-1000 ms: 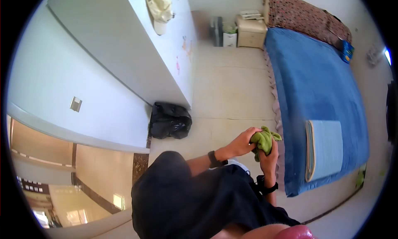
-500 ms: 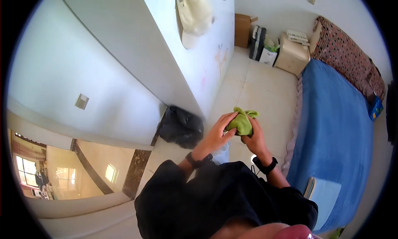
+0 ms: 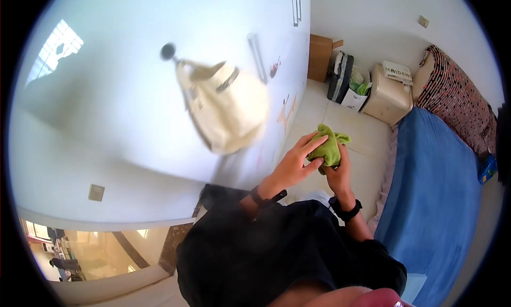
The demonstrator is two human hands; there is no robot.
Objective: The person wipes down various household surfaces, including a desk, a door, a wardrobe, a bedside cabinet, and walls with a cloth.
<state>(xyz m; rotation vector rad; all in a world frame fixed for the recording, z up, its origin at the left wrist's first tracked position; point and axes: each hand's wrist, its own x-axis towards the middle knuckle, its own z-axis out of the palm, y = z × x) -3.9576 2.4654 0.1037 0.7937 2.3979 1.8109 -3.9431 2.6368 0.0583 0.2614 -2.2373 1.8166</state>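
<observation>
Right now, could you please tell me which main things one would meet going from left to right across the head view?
Lower-left wall plate, hanging cream cap, green cloth, blue-covered bed.

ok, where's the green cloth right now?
Head view, just right of centre: the green cloth is bunched between the left hand and right hand, left of the blue-covered bed.

green cloth [image 3: 332,150], bunched and crumpled, loose ends poking out, held in midair
</observation>
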